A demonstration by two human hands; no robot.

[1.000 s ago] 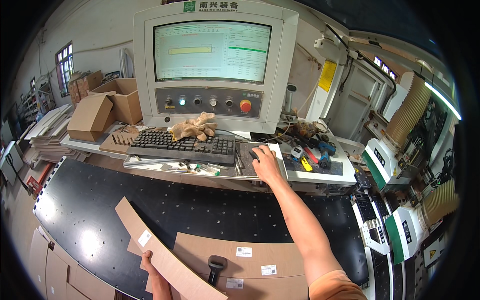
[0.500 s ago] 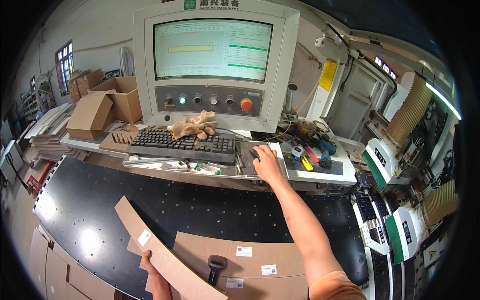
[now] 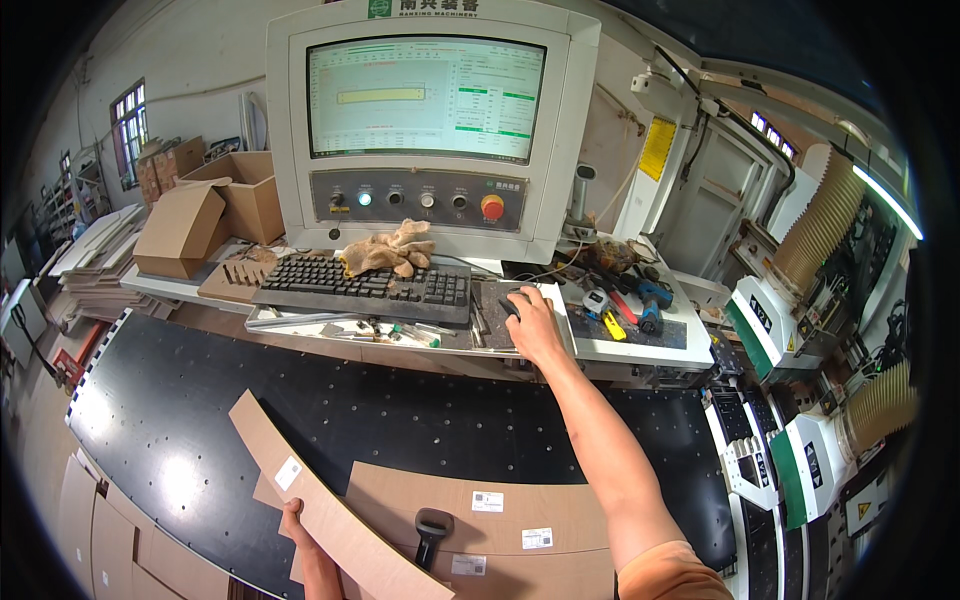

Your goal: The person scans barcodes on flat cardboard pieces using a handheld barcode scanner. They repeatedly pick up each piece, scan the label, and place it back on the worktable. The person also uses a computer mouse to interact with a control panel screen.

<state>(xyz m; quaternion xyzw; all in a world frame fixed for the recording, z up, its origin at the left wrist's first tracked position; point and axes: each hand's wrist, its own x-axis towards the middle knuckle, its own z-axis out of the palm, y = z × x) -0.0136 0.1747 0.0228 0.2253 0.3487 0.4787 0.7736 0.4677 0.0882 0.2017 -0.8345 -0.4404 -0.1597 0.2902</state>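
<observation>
My left hand (image 3: 297,522) grips a narrow wooden board (image 3: 335,512) by its left edge, thumb on the face just below a white label (image 3: 288,473). The board is tilted across the lower middle. My right hand (image 3: 537,328) rests over a dark computer mouse (image 3: 512,304) on a pad right of the black keyboard (image 3: 360,292). Beyond them stands a machine console with a lit screen (image 3: 420,105), which displays a long yellow bar drawing. Right of the held board, a black handheld scanner (image 3: 432,535) lies on labelled wooden panels (image 3: 400,490).
A black machine bed (image 3: 200,400) dotted with studs spans the front. A work glove (image 3: 390,250) lies on the keyboard. A tape measure (image 3: 597,305) and other tools lie to the right. Cardboard boxes (image 3: 185,230) stand left; machine heads (image 3: 800,460) with hoses are at right.
The green-marked rows in the right part of the screen have changed. Both hands, the board and the mouse stay practically where they were.
</observation>
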